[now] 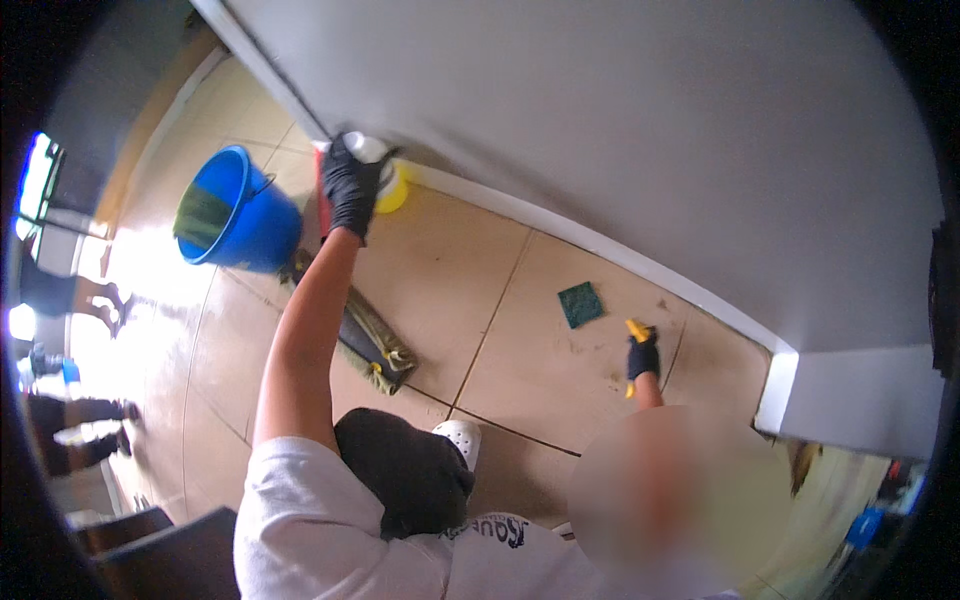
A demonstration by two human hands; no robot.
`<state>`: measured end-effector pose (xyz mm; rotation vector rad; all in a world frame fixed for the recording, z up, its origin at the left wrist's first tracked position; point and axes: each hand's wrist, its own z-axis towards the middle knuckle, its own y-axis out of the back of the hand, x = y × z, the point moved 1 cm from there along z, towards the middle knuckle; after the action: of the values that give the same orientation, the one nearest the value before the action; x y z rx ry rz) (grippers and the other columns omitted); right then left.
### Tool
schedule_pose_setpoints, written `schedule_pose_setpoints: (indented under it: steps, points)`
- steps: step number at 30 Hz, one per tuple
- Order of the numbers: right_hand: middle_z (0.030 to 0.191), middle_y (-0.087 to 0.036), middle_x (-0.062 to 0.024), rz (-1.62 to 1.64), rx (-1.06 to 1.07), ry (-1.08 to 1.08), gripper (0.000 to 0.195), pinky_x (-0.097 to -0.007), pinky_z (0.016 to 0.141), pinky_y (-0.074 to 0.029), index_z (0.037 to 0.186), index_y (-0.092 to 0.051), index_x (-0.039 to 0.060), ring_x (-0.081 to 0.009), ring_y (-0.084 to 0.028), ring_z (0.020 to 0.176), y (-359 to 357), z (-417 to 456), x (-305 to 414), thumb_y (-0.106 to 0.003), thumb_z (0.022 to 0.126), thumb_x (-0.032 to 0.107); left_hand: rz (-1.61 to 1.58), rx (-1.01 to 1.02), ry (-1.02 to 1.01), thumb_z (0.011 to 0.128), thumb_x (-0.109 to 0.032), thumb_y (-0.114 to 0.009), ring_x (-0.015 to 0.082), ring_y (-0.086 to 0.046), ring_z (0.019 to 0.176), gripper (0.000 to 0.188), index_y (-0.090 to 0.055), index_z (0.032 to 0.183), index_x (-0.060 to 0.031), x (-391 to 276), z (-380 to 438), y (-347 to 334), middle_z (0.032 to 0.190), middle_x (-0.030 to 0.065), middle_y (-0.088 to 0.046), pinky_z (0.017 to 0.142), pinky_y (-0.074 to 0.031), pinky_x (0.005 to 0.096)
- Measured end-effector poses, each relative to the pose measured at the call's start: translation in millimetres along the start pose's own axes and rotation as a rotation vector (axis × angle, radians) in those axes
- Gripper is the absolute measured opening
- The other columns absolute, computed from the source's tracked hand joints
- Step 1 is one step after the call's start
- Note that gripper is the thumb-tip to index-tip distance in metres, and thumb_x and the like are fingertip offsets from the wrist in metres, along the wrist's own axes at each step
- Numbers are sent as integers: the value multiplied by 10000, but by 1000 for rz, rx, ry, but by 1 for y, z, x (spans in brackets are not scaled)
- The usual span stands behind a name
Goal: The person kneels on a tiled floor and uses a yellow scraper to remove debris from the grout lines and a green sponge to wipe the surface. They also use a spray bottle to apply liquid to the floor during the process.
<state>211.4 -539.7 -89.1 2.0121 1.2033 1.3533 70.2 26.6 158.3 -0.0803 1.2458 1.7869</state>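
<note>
My left hand [352, 180], in a black glove, reaches far out to the wall's foot and grips a white and yellow container [391, 189], partly hidden by the fingers. A red object [323, 199] shows just behind that hand. My right hand [643, 354], gloved in black, is closed around a yellow-handled tool [637, 328] low over the tiles; its working end cannot be made out. A square green scouring pad [580, 304] lies flat on the tiled floor [487, 300], left of the right hand. Dark smudges mark the tiles near the pad.
A blue bucket [274, 229] with a green cloth [202, 217] inside stands at the left. Beside it lies a flat mop head [375, 341] with a fringed edge. A grey wall with a white baseboard [600, 259] runs across. Other people's legs [90, 420] and dark furniture [172, 555] are at the left.
</note>
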Motion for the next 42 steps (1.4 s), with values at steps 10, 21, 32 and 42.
schedule_pose_setpoints:
  steps: [10, 21, 32, 42]
  points:
    - [928, -643, -242, -150, -17, -5, 695, -515, 696, -479, 1414, -95, 138, -409, -624, 832, -21, -97, 27, -508, 904, 366, -425, 254, -88, 814, -254, -692, 214, -598, 891, 346, -607, 1078, -47, 174, 62, -86, 970, 80, -644, 822, -479, 373]
    - [814, -641, -239, -250, 191, 408, 773, -494, 620, -479, 1440, -110, 47, -395, -634, 705, -66, -169, 25, -553, 877, 337, -682, 188, -38, 784, -158, -740, 166, -521, 1014, 520, -485, 1214, -16, 88, -36, -69, 1138, 68, -538, 905, -444, 320]
    - [971, -658, -191, -61, 138, 169, 510, -487, 733, -478, 1287, -429, 112, -372, -633, 867, -42, -90, 76, -449, 899, 443, -700, 697, -29, 757, -67, -738, 187, -506, 1107, 565, -482, 1256, 0, -43, -155, -47, 1181, 71, -556, 991, -382, 323]
    - [997, -648, -198, -13, -387, -462, 425, -471, 787, -484, 1155, -515, 144, -377, -605, 974, 119, -84, -190, -448, 899, 477, -355, 959, -736, 668, -299, -803, 330, -533, 1087, 610, -547, 1163, -53, -220, -222, -49, 1139, 152, -588, 966, -401, 410]
